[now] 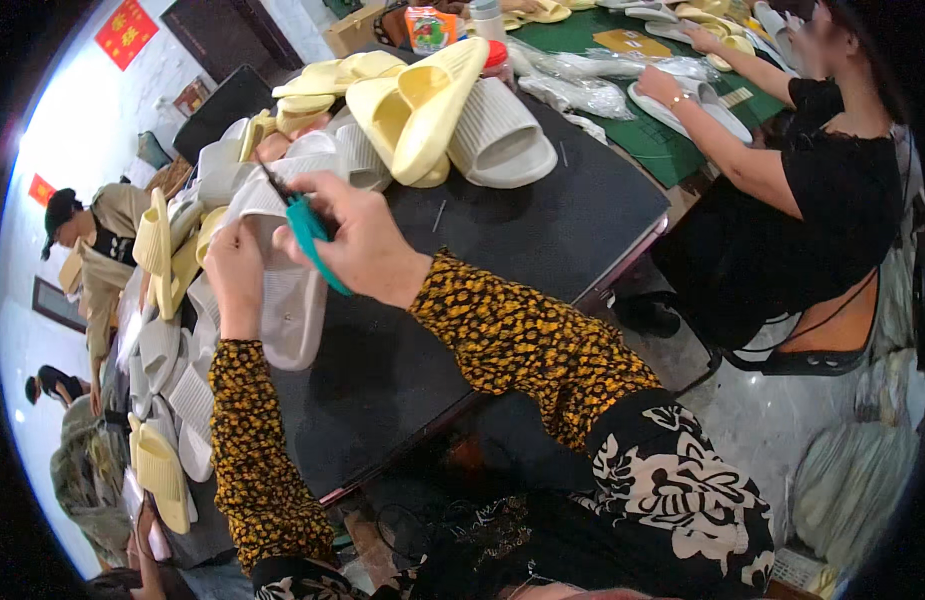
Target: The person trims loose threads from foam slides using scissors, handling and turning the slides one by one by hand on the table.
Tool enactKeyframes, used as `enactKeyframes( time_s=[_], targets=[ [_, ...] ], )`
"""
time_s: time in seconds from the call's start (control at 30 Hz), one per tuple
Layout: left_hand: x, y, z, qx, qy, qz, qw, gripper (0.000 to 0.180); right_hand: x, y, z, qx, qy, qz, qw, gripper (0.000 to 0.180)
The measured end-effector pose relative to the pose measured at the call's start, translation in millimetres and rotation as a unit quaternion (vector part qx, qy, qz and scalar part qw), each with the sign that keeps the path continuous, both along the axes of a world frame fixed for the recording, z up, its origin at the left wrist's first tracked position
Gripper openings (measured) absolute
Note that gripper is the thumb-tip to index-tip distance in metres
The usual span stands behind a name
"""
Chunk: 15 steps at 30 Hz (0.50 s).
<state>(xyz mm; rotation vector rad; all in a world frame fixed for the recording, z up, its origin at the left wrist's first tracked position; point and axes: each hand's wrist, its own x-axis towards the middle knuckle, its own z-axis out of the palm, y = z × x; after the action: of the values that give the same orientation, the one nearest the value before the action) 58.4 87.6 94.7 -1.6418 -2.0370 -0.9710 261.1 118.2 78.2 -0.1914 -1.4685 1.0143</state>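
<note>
My right hand (367,235) is closed around scissors with teal handles (307,238). Their dark, narrow blades point up and to the left, over the strap of a light grey slipper (294,318). My left hand (234,270) pinches the left edge of that slipper's strap, thumb and fingers together. The slipper's heel end points toward me at the table's left part. Whether the blades touch the strap I cannot tell. Just beyond my hands stand a yellow slipper (422,120), tilted up, and a grey slipper (502,140) with a ribbed strap.
More grey and yellow slippers (160,475) crowd the dark table's (572,225) left side. At the right, a co-worker in black (782,210) handles a white slipper on a green mat (672,155). Clear plastic bags (582,85) and a red-lidded jar (496,60) lie toward the back.
</note>
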Motion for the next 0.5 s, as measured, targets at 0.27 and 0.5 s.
enactKeyframes(
  time_s=[0.27,0.5],
  targets=[
    [20,75,-17,0.07,-0.175,-0.187,0.964,0.031,7,-8,6,-0.023,0.036,0.122,0.992,0.045],
    [60,73,-40,0.183,-0.106,-0.153,0.965,0.029,1,-3,6,-0.104,0.048,0.21,0.971,0.043]
  ],
)
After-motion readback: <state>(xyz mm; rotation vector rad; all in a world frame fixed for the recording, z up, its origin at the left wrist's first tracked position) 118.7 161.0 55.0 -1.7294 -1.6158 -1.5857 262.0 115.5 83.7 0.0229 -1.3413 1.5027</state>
